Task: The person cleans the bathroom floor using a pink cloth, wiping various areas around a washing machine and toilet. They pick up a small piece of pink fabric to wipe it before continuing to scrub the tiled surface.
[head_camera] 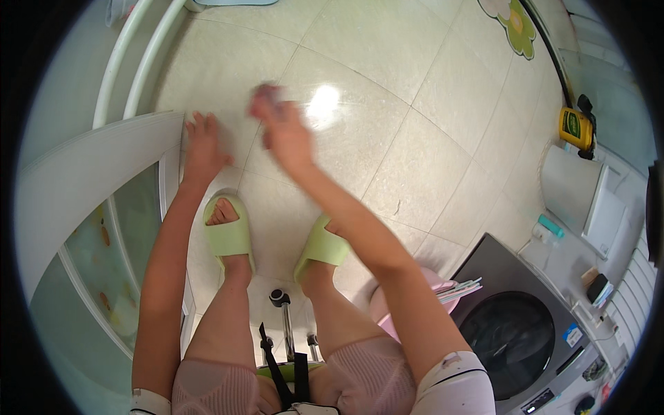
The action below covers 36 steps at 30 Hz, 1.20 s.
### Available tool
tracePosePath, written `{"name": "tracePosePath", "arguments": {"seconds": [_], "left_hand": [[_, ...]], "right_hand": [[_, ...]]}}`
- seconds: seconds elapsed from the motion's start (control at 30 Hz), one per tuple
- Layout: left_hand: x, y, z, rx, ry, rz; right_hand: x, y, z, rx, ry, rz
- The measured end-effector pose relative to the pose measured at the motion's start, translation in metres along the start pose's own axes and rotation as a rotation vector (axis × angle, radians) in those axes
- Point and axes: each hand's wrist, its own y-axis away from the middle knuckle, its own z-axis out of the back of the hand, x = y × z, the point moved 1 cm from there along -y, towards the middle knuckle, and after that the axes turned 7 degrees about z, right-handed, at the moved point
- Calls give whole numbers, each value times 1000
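My right hand [289,136] is shut on a blurred red and dark cloth-like item [265,101], above the beige tiled floor [363,140] and left of a bright light reflection. Motion blur hides what exactly the item is. My left hand [202,148] holds nothing, its fingers spread, beside the end of a white panel [174,135]. Both forearms reach forward past my knees. Below the hands are my feet in light green slippers [229,236], set apart on the tiles.
White curved pipes [113,67] and frosted glass doors [98,238] stand at left. A grey front-loading washing machine [506,332], a pink basin [381,306] and a yellow bottle [575,128] are at right. A wheeled stool [286,332] is under me; a flower-shaped mat [520,31] lies top right.
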Motion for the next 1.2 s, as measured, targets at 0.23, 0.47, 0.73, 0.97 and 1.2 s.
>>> {"name": "tracePosePath", "arguments": {"seconds": [0.23, 0.47, 0.73, 0.97, 1.2], "left_hand": [[-19, 24, -54, -375, 558, -133], [41, 70, -28, -367, 494, -19], [34, 72, -40, -363, 545, -4], [1, 69, -44, -305, 583, -73], [-7, 84, -25, -190, 461, -124]], "right_hand": [[-15, -15, -64, -81, 329, 192], [-140, 52, 103, -152, 378, -405], [-134, 87, 118, -373, 424, -428], [15, 62, -44, 58, 3, -1], [-84, 105, 43, -83, 263, -209]]}}
